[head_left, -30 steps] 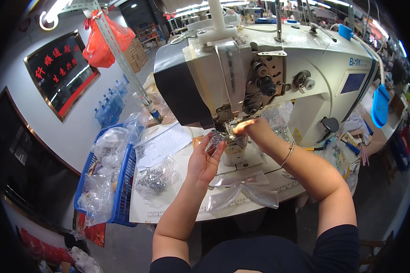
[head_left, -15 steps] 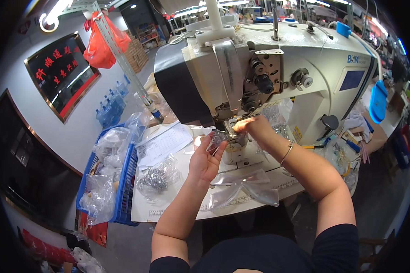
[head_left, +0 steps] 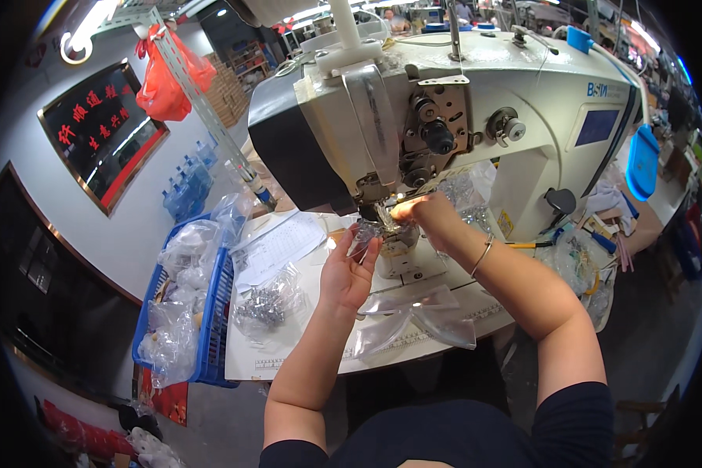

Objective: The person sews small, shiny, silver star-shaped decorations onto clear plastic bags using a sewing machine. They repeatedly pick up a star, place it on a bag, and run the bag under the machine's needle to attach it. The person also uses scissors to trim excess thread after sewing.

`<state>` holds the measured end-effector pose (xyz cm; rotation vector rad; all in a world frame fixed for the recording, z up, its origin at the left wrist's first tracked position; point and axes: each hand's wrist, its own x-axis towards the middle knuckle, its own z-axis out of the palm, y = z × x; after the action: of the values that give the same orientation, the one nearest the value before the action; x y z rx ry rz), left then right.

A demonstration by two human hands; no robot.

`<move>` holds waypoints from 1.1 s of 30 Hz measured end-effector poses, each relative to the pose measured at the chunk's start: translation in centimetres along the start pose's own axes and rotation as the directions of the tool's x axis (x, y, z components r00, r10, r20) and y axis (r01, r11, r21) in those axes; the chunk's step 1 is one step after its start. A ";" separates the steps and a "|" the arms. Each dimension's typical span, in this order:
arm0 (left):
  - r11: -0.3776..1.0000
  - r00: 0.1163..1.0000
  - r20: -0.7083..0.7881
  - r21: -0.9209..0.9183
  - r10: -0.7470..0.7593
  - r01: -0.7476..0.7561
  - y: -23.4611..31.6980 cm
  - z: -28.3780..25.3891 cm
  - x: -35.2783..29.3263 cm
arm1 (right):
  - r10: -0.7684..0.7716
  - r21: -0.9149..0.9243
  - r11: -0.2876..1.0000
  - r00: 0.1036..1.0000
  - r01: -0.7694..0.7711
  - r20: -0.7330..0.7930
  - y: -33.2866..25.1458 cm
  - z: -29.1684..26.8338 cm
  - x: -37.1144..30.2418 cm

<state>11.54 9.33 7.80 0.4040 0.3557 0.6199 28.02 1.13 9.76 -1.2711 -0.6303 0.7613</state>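
Note:
A white sewing machine (head_left: 515, 101) fills the upper middle of the head view. Just left of its needle area, my left hand (head_left: 346, 273) pinches a small clear plastic piece (head_left: 366, 230) between thumb and fingers. Across from it, on the right side of the needle, my right hand (head_left: 427, 216) has its fingers drawn together at the work. What those fingertips grip is too small and partly hidden to make out. Nearer to me, clear plastic strips (head_left: 417, 320) crossing in a bow-like shape lie over the table edge.
A clear bag of small shiny metal parts (head_left: 265, 306) lies left on the table (head_left: 288, 355), near a printed paper sheet (head_left: 281, 248). Beyond the left edge stands a blue basket (head_left: 214, 343) full of plastic bags. Tools, including a yellow-and-black handle (head_left: 529, 245), lie at right.
The whole view has shifted a little, so the machine sits slightly further left. Both hands keep almost the same place at the needle, the left still pinching the clear piece.

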 end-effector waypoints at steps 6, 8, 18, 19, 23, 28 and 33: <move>0.999 0.994 0.112 -0.049 -0.009 0.015 -0.9 -1.8 -1.1 | -0.278 -0.377 0.889 0.960 0.261 0.010 -0.5 0.0 -3.4; 1.000 0.994 0.112 -0.030 0.010 -0.007 -1.7 -1.7 -2.7 | -0.244 -0.332 0.917 0.970 0.223 -0.023 -0.1 -0.1 -4.4; -0.149 0.907 0.365 0.929 0.211 -0.339 3.1 3.6 -2.7 | -0.433 -0.489 0.804 0.897 0.339 -0.090 0.7 -0.1 -3.9; 0.030 0.934 0.324 0.943 0.151 -0.332 3.3 3.4 -1.7 | -0.447 -0.501 0.790 0.892 0.354 -0.074 0.4 0.1 -3.7; 0.506 0.955 0.295 0.822 0.012 -0.261 3.0 1.5 1.7 | -0.393 -0.483 0.811 0.919 0.329 -0.034 0.1 0.1 -3.2; 0.716 0.953 0.272 0.691 -0.137 -0.094 1.6 -0.4 -0.3 | -0.547 -0.468 0.737 0.837 0.487 0.010 2.1 0.1 -6.6; 0.861 0.937 0.211 0.486 -0.279 0.147 -0.5 -6.2 -6.3 | -0.287 -0.148 0.907 0.838 0.394 0.464 5.0 -1.6 -10.0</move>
<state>4.34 6.64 3.51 0.8908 0.2748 0.2430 22.46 -7.20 4.51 -1.1600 -1.3146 0.6807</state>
